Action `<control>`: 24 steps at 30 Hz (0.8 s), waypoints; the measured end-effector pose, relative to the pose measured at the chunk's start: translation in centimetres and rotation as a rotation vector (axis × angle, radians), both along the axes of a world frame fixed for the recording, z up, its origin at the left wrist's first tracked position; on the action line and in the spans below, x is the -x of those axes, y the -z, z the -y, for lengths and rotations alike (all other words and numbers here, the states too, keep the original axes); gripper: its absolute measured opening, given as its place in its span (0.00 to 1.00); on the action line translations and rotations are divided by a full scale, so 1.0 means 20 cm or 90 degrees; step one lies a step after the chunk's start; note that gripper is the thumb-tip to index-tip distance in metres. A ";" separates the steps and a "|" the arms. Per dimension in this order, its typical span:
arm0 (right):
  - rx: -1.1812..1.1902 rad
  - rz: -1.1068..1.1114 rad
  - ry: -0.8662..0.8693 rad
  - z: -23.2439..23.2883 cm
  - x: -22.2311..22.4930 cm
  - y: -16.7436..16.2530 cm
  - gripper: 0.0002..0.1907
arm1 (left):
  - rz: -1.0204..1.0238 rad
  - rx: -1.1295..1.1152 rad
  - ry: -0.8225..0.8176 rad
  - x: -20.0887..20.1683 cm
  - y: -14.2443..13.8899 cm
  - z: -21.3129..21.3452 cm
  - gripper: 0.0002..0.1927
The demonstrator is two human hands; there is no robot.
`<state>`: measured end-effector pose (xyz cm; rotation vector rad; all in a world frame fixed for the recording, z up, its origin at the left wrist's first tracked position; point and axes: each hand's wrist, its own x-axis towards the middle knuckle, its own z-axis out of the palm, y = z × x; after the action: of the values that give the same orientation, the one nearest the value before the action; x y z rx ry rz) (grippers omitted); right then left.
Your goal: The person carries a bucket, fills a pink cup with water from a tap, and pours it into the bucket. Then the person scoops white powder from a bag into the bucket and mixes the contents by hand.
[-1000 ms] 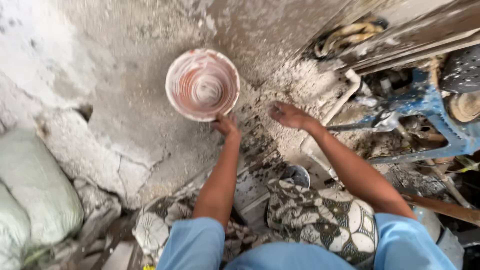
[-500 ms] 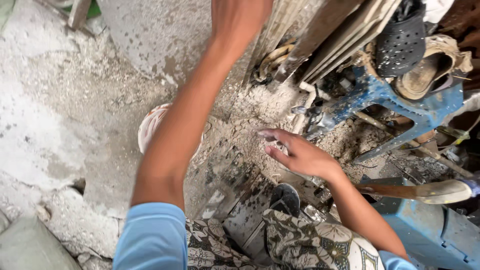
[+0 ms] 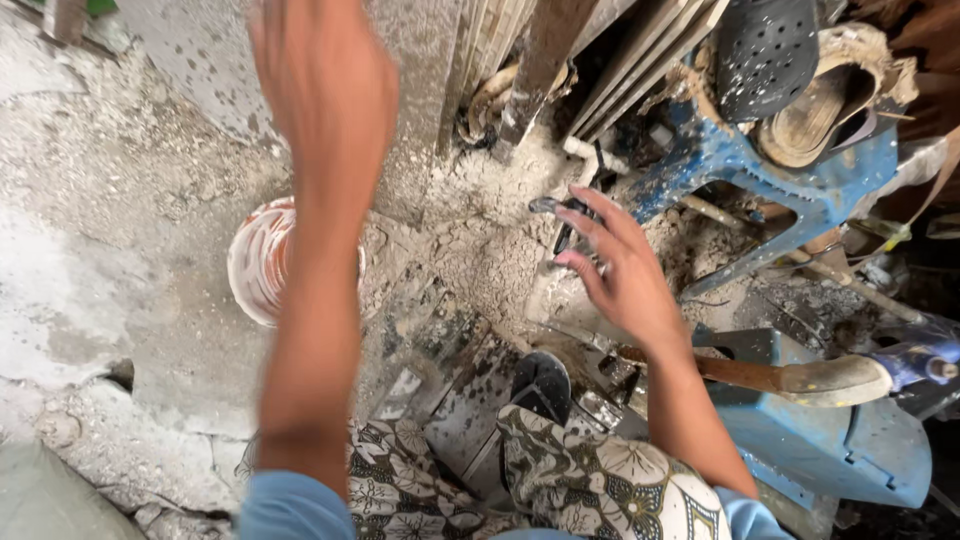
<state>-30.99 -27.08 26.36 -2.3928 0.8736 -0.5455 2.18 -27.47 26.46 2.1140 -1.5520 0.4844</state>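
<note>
**One head-worn camera, looking steeply down**

A single view comes from the person's head, facing down and forward over patterned trousers onto the dusty grey concrete floor (image 3: 120, 290). It sits close: the blurred left hand (image 3: 325, 90) fills the upper frame, and the right hand (image 3: 625, 275) lies mid-frame. A round, paint-streaked white bucket (image 3: 258, 262) is below, and a blue metal frame (image 3: 760, 165) at upper right.
</note>
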 end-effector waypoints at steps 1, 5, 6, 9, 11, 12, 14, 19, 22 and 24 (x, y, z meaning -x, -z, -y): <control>-0.017 0.008 -0.002 0.01 -0.02 0.01 0.22 | -0.204 -0.019 0.001 0.10 0.06 -0.17 0.16; 0.058 0.027 0.025 0.06 -0.16 0.04 0.17 | -0.675 -0.011 -0.164 0.48 0.39 -0.69 0.12; 0.040 0.017 0.054 0.07 -0.20 0.05 0.16 | -0.800 -0.089 -0.176 0.55 0.48 -0.67 0.23; 0.035 -0.007 0.112 0.10 -0.27 0.07 0.13 | -0.855 -0.379 -0.164 0.66 0.65 -0.62 0.21; 0.092 -0.020 0.135 0.10 -0.27 0.08 0.13 | -0.804 -0.330 -0.078 0.72 0.70 -0.59 0.16; 0.094 -0.020 0.136 0.10 -0.27 0.08 0.12 | -0.783 -0.323 -0.076 0.73 0.71 -0.59 0.17; 0.102 -0.017 0.135 0.08 -0.26 0.09 0.12 | -0.739 -0.305 -0.074 0.75 0.71 -0.60 0.19; 0.112 -0.040 0.126 0.06 -0.23 0.09 0.12 | -0.715 -0.314 -0.111 0.73 0.66 -0.58 0.21; 0.143 -0.022 0.114 0.07 -0.23 0.09 0.12 | -0.689 -0.291 -0.082 0.70 0.57 -0.55 0.21; 0.142 -0.030 0.117 0.07 -0.22 0.09 0.12 | -0.689 -0.303 -0.073 0.68 0.49 -0.54 0.21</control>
<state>-26.54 -28.45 24.59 -2.5476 1.1141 -0.6914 -11.39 -16.59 16.67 2.1546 -0.9204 -0.9567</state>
